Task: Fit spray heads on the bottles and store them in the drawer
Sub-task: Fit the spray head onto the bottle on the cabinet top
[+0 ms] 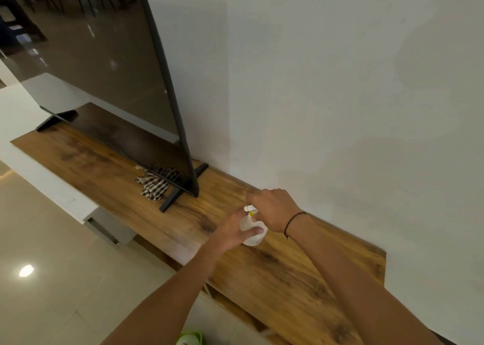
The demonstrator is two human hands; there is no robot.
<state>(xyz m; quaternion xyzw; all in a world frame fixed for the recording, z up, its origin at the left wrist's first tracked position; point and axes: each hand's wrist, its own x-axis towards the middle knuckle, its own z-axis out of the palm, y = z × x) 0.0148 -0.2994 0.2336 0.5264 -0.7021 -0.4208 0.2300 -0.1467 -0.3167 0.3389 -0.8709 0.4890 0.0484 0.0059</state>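
Note:
A small white spray bottle (253, 236) stands on the wooden cabinet top (288, 271) near the wall. My left hand (233, 233) wraps around the bottle's body from the left. My right hand (275, 208) is closed over the white spray head (250, 209) at the bottle's neck, where a bit of yellow shows. A drawer (110, 229) below the cabinet top, to the left, stands slightly pulled out.
A large dark TV (104, 64) stands on the cabinet, its right foot (180, 190) close to my hands. A checked cloth (154, 183) lies under the screen. A green-rimmed object (190, 339) shows at the bottom edge. Tiled floor lies to the left.

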